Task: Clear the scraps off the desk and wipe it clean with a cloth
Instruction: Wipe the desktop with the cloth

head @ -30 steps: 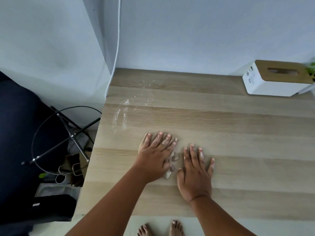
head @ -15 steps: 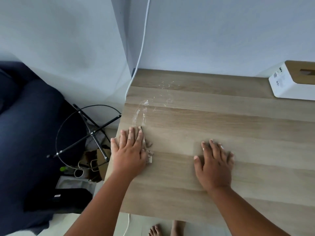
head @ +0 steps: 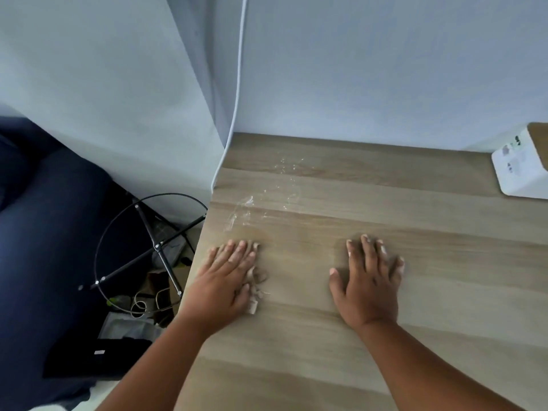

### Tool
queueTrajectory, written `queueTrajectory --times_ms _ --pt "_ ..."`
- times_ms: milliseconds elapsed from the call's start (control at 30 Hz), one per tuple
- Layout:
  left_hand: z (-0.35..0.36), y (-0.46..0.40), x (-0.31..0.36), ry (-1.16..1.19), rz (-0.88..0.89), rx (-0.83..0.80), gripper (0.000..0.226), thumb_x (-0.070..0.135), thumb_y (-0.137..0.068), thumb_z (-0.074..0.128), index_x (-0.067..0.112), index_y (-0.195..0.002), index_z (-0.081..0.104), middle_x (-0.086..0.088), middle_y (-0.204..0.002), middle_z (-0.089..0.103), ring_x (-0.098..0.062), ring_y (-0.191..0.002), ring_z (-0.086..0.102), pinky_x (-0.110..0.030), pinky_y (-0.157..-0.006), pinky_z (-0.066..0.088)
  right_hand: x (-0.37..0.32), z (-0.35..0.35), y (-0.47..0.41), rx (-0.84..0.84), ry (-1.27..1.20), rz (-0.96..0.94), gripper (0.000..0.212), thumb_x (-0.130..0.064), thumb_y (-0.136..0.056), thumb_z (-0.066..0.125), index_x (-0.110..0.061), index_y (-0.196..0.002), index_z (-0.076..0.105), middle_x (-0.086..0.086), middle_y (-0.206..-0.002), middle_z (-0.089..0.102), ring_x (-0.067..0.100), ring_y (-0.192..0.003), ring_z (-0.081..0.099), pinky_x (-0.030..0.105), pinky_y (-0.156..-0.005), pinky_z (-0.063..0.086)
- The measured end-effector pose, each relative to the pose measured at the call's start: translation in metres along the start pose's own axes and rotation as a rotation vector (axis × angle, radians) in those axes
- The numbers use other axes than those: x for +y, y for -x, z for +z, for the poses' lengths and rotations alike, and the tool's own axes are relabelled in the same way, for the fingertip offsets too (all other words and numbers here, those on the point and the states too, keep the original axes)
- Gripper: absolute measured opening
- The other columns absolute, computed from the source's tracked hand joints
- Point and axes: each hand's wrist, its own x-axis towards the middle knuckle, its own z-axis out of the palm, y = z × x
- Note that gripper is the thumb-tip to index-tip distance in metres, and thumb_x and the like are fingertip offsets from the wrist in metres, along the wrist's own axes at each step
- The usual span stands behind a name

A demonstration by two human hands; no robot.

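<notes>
The table [head: 385, 345] is a pale wood-grain laminate laid in broad lengthwise bands, matte and smooth, set into a corner of plain light walls. Toward its far left corner a patch of thin whitish smears [head: 255, 200] streaks the surface, glossy against the grain. A thin white cable [head: 238, 84] runs down the wall corner to the table's back left edge. At the far right edge of the view sits a white box [head: 522, 170] with rounded corners, a wooden top and a printed label on its end. Left of the table, down on the floor, stands a black wire-ring stand [head: 148, 247] with crossed rods, with a brown paper bag [head: 157, 295] and other clutter beneath it, and a dark blue cushioned seat [head: 44, 232] beyond. The left hand [head: 225, 280] lies flat near the table's left edge, fingers straight and close together, pressing down on a small cluster of pale, crumpled paper scraps [head: 255, 292] that peek out beside its thumb. The right hand [head: 367, 280] rests flat well to the right, fingers straight and slightly spread, holding nothing.
</notes>
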Motion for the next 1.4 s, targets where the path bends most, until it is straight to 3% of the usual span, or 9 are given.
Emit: queueTrajectory --times_ms 233,367,500,567,733,933,1000,1200,1400 --pt "-0.01 -0.062 0.018 -0.009 -0.294 0.027 0.073 0.043 -0.092 0.035 0.027 -0.162 0.024 0.002 -0.171 0.012 -0.024 -0.159 0.002 -0.054 -0.127 0.009 0.004 0.006 -0.002 0.042 0.011 -0.01 0.076 -0.057 -0.084 0.047 -0.017 -0.149 0.051 0.01 -0.163 0.036 0.036 -0.154 0.022 0.071 -0.119 0.011" --pt "-0.004 -0.078 0.044 -0.029 -0.163 -0.009 0.073 0.044 -0.092 0.033 0.032 -0.162 0.021 0.005 -0.172 0.009 -0.022 -0.159 -0.002 -0.053 -0.127 0.006 0.004 0.005 -0.003 0.048 0.01 -0.012 0.076 -0.057 -0.084 0.046 -0.017 -0.148 0.052 0.01 -0.163 0.036 0.036 -0.154 0.022 0.071 -0.119 0.011" --pt "0.005 -0.049 0.04 -0.033 0.005 -0.008 0.065 0.041 -0.096 0.044 0.027 -0.159 0.035 0.004 -0.17 0.02 -0.022 -0.159 0.01 -0.055 -0.125 0.019 0.005 0.005 -0.004 0.034 0.01 -0.012 0.076 -0.058 -0.084 0.047 -0.017 -0.148 0.052 0.009 -0.163 0.035 0.036 -0.155 0.021 0.071 -0.119 0.01" --pt "0.008 -0.028 0.025 -0.049 0.022 0.011 0.065 0.042 -0.098 0.046 0.026 -0.16 0.033 0.004 -0.171 0.017 -0.021 -0.159 0.01 -0.054 -0.125 0.021 0.005 0.006 -0.004 0.045 -0.008 -0.015 0.076 -0.057 -0.082 0.049 -0.017 -0.147 0.054 0.01 -0.163 0.036 0.036 -0.154 0.022 0.071 -0.119 0.01" --pt "0.0 -0.026 -0.003 -0.035 -0.164 0.039 0.065 0.046 -0.101 0.036 0.023 -0.161 0.028 0.003 -0.171 0.014 -0.018 -0.159 0.006 -0.052 -0.126 0.018 0.006 0.009 -0.004 0.084 -0.028 -0.025 0.076 -0.056 -0.081 0.048 -0.017 -0.146 0.055 0.01 -0.161 0.038 0.037 -0.153 0.024 0.071 -0.119 0.011" --pt "-0.014 -0.108 0.019 0.087 -0.548 0.047 0.077 0.05 -0.09 0.02 0.03 -0.164 0.012 0.003 -0.173 0.003 -0.019 -0.159 -0.005 -0.047 -0.128 -0.002 0.007 0.009 -0.005 0.073 -0.013 -0.026 0.076 -0.059 -0.084 0.046 -0.019 -0.149 0.051 0.008 -0.163 0.035 0.034 -0.155 0.021 0.07 -0.12 0.01" --pt "-0.015 -0.121 0.027 0.078 -0.485 0.043 0.076 0.051 -0.089 0.02 0.034 -0.163 0.012 0.008 -0.172 0.002 -0.017 -0.159 -0.005 -0.047 -0.128 -0.003 0.007 0.01 -0.005 0.06 -0.009 -0.023 0.077 -0.06 -0.085 0.045 -0.019 -0.15 0.05 0.007 -0.164 0.033 0.034 -0.156 0.019 0.069 -0.121 0.009" --pt "-0.009 -0.075 0.007 -0.005 0.005 -0.016 0.069 0.042 -0.094 0.038 0.035 -0.162 0.023 0.012 -0.171 0.01 -0.013 -0.159 0.001 -0.05 -0.128 0.012 0.007 0.01 -0.004 0.049 -0.002 -0.009 0.076 -0.06 -0.084 0.045 -0.021 -0.149 0.051 0.006 -0.165 0.033 0.033 -0.156 0.02 0.069 -0.12 0.011" --pt "-0.015 -0.05 -0.041 -0.044 0.031 0.002 0.069 0.039 -0.094 0.041 0.031 -0.161 0.027 0.009 -0.17 0.016 -0.013 -0.159 0.007 -0.05 -0.127 0.016 0.006 0.01 -0.004 0.063 -0.004 -0.011 0.075 -0.059 -0.084 0.045 -0.021 -0.148 0.053 0.007 -0.164 0.035 0.034 -0.155 0.023 0.069 -0.12 0.013"
